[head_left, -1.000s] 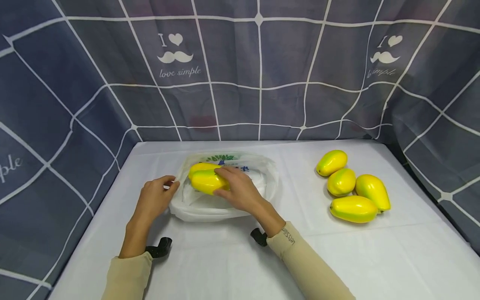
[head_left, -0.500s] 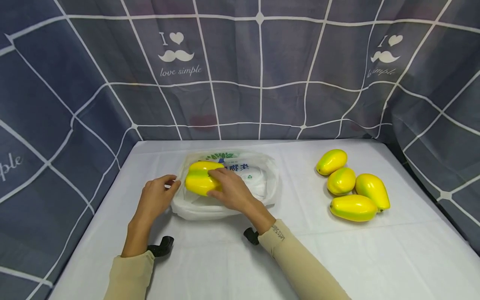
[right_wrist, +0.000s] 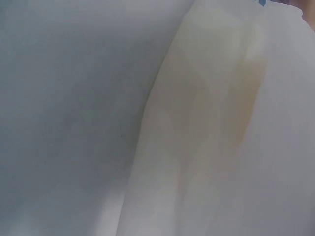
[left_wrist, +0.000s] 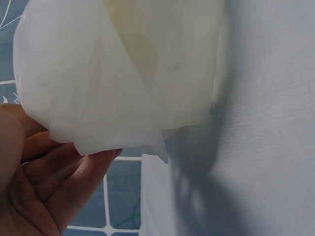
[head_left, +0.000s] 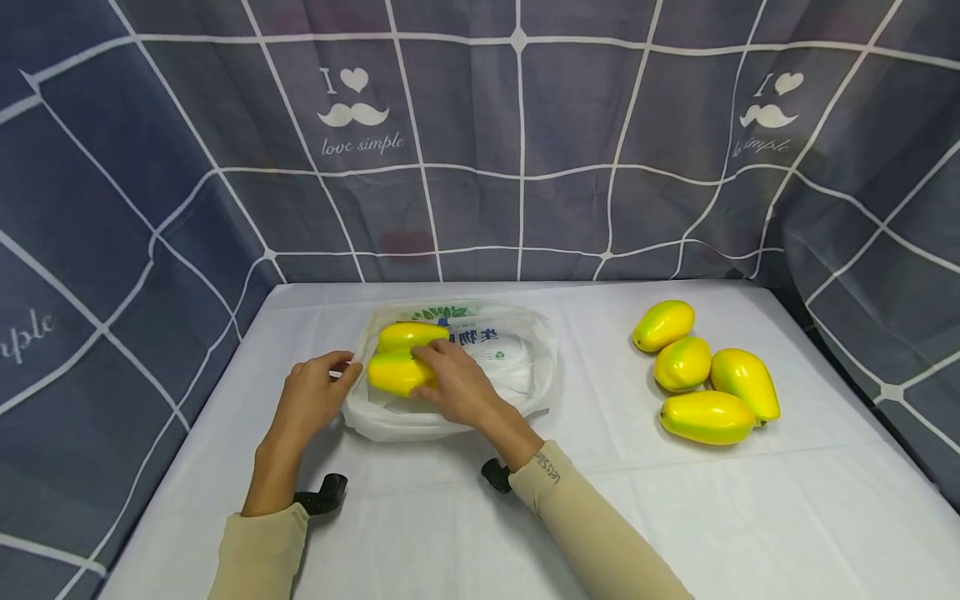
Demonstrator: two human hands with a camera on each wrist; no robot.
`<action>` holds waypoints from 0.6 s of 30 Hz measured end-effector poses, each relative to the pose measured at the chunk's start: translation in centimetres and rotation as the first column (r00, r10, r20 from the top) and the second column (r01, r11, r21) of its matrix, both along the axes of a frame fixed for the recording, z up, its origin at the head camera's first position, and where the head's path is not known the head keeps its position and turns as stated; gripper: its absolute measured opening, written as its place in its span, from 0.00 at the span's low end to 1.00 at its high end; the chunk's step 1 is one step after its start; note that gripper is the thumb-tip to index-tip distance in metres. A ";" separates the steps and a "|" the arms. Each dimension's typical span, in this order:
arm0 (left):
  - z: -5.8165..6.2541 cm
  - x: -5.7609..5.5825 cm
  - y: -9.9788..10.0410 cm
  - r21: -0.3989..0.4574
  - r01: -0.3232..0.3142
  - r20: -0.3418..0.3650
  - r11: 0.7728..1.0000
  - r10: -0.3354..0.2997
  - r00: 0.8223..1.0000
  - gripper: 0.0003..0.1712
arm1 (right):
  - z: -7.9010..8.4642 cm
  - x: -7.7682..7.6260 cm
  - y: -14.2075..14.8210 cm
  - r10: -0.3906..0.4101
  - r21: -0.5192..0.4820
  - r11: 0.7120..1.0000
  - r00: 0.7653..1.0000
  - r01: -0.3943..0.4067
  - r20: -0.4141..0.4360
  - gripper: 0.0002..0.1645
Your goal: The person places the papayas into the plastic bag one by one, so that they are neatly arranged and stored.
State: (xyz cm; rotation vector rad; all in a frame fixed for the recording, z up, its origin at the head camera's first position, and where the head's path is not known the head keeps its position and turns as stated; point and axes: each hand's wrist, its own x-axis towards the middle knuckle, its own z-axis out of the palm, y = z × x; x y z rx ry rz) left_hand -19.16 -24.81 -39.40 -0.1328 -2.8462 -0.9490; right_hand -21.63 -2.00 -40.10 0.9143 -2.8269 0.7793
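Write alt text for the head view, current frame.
A right hand grips a yellow-green mango-like fruit in an open white plastic bag, beside a second such fruit, while the left hand pinches the bag's left edge. Four similar fruits cluster to the right on a white tablecloth, before a dark grid-patterned curtain.

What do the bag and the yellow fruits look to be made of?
Bag: thin plastic film, most likely; it creases softly, bears print, and lets yellow show through. Yellow fruits: smooth and glossy with bright highlights, so perhaps moulded plastic or coated foam imitations, though real waxy skin can't be ruled out.
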 end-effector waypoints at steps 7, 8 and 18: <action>0.2 -0.1 0.0 -0.016 -0.001 0.019 1.000 0.002 1.000 0.24 | -0.4 -0.1 -0.3 -0.004 0.010 1.000 1.000 0.004 -0.012 0.35; 0.2 -0.1 0.0 -0.018 0.000 0.018 1.000 0.000 1.000 0.24 | -0.5 -0.2 -0.3 -0.005 0.011 1.000 1.000 0.005 -0.013 0.36; 0.4 -0.1 0.1 -0.015 0.015 0.018 1.000 -0.015 1.000 0.25 | -1.0 -0.6 -0.4 -0.030 0.002 1.000 0.999 0.030 -0.014 0.37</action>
